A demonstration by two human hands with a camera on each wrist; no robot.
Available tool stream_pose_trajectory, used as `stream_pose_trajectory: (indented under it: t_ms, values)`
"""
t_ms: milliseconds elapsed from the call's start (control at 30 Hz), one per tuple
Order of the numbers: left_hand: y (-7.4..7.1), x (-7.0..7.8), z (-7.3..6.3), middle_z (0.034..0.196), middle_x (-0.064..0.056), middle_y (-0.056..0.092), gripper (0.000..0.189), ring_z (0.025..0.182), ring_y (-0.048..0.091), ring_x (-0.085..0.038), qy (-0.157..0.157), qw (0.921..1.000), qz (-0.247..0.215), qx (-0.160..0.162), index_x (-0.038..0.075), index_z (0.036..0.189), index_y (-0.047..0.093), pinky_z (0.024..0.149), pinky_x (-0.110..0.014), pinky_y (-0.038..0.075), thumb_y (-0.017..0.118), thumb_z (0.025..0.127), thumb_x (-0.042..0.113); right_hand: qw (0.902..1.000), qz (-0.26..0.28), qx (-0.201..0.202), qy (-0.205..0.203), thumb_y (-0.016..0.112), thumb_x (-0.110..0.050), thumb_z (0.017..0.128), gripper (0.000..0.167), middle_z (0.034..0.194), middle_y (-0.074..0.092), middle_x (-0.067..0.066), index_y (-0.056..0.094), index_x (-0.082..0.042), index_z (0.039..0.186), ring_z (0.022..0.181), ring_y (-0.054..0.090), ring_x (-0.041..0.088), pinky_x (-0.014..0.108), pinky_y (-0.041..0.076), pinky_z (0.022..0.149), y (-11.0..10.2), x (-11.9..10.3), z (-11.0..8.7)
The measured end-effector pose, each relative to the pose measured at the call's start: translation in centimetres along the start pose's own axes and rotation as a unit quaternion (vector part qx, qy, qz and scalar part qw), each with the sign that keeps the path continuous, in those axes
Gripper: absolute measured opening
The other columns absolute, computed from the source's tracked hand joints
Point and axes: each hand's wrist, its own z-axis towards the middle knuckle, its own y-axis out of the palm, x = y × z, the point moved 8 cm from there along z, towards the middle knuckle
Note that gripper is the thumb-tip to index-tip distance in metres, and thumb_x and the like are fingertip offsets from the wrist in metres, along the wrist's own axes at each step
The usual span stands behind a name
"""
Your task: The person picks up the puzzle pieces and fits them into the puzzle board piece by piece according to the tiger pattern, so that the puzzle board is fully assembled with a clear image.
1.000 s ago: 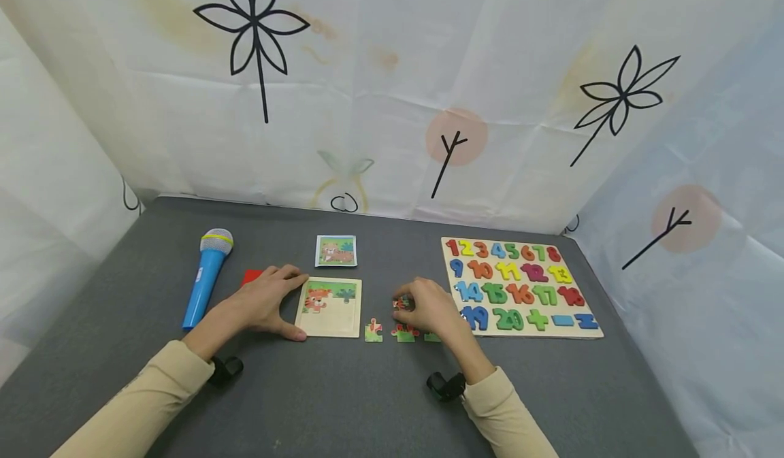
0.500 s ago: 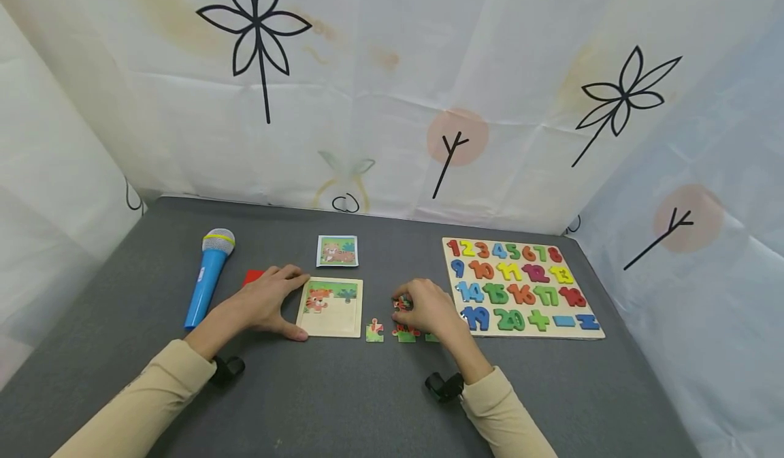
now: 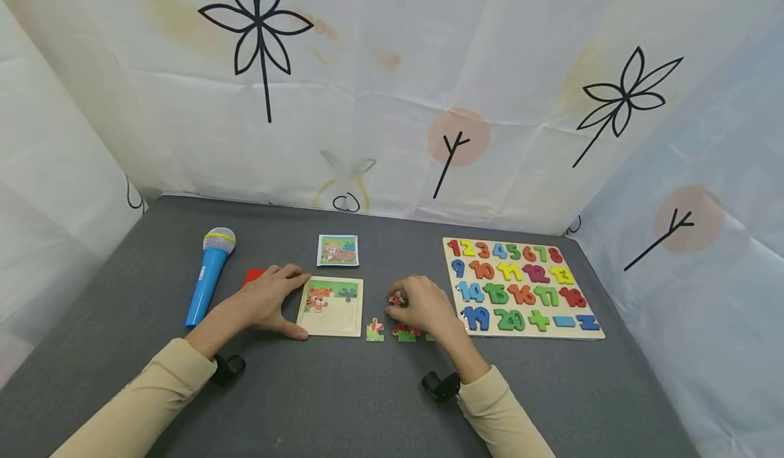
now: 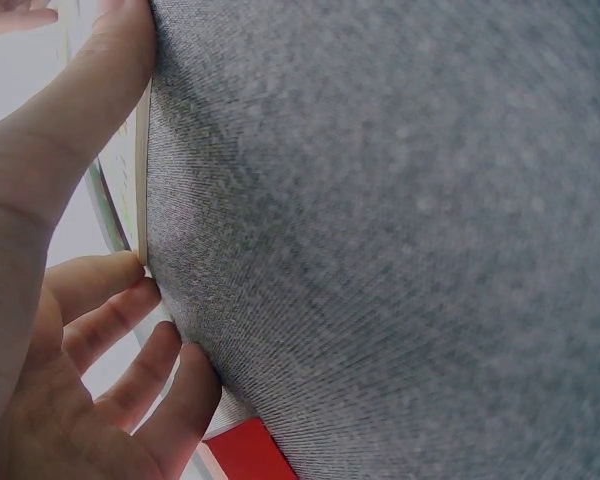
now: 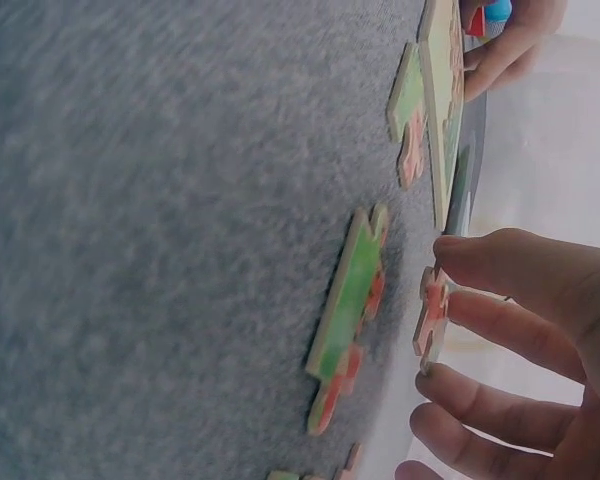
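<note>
My left hand rests beside the square wooden puzzle board, thumb and index fingertip touching its left corners. Tiger-picture pieces fill the board's upper part; bare wood shows below. My right hand pinches a small red and green puzzle piece between thumb and fingers, right of the board and seemingly just off the table. A pink and green puzzle piece lies beside the board. Another red and green puzzle piece lies below my right hand, and a third piece is partly hidden by the wrist.
A small picture card lies behind the board. At the left are a blue toy microphone and a red object partly hidden by my left hand. A number puzzle board lies at the right on the grey table.
My right hand has shifted slightly left and lifted the pinched puzzle piece a little. My left hand stays at the board.
</note>
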Motion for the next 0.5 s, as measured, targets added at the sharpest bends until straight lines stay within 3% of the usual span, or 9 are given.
stream_pose_trajectory:
  t_ms: [500]
  values:
    - [-0.1,0.0,0.0,0.148,-0.019,0.050,0.110,0.130,0.047,-0.040,0.002,1.0000,0.008,-0.003,0.001,0.148,0.050,0.102,-0.061,0.050,0.086,0.067,0.066,0.9992,-0.014,0.005,-0.036,0.078,-0.024,0.088,0.023,0.089,0.067,0.005,0.080,-0.011,0.107,0.074,0.048,0.014,0.026,0.036,0.057,0.4,-3.3,1.0]
